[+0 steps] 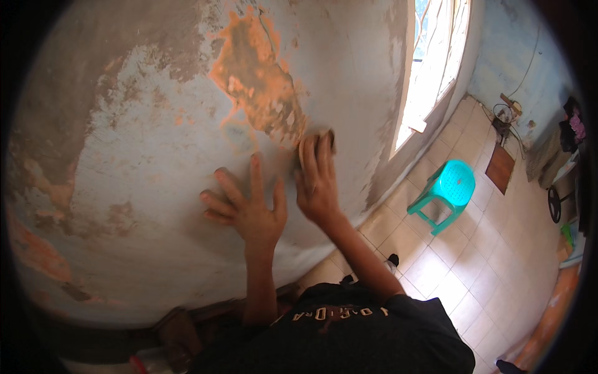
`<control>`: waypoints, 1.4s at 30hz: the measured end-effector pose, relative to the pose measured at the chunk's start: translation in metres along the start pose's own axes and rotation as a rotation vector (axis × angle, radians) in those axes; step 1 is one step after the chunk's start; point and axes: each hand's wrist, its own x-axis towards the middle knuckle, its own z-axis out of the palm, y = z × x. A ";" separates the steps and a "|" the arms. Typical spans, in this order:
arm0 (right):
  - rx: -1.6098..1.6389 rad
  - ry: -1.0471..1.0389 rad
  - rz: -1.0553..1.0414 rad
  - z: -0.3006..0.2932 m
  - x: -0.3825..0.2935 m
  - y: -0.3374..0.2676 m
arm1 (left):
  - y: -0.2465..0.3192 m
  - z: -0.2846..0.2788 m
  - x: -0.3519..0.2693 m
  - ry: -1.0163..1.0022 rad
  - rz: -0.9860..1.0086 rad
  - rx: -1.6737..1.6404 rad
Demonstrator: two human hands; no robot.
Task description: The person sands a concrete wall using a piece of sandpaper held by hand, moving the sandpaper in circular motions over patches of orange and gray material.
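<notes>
Before me is a plastered wall (159, 135) with white, grey-brown and worn areas. An orange patch (254, 70) of exposed undercoat with ragged edges spreads above my hands. My left hand (259, 222) lies on the white part of the wall, palm down, fingers spread, with nothing in it. To its right, my right hand (318, 187) presses a small dark pad (332, 140) against the wall, just below the lower tip of the orange patch. The fingers cover most of the pad, so whether it is sandpaper or a sponge is unclear.
A bright window (427, 70) with bars opens at the upper right. On the tiled floor (467, 280) stands a turquoise plastic stool (451, 187). Beyond it lies a brown board (501, 168) near cables. Dark wooden furniture (180, 329) and a clear plastic container (156, 360) sit low at the left.
</notes>
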 end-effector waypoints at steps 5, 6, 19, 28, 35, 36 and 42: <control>0.030 0.064 -0.070 -0.005 0.032 0.002 | -0.003 -0.002 -0.004 0.002 0.027 0.151; 0.039 0.083 -0.087 -0.016 0.056 -0.002 | -0.003 -0.002 -0.003 0.005 0.024 0.149; 0.000 0.120 -0.214 -0.023 0.089 0.005 | -0.001 -0.002 0.000 0.026 -0.005 0.037; -0.008 0.128 -0.506 -0.056 0.156 0.013 | -0.007 -0.047 0.045 0.107 0.009 0.106; -0.143 0.072 -0.863 -0.088 0.233 -0.007 | 0.000 -0.123 0.161 0.230 0.199 0.229; -0.140 0.171 -0.767 -0.087 0.241 -0.003 | 0.003 -0.128 0.174 0.240 0.269 0.255; -0.212 -0.062 -1.055 -0.105 0.258 -0.007 | -0.016 -0.141 0.209 0.294 0.435 0.383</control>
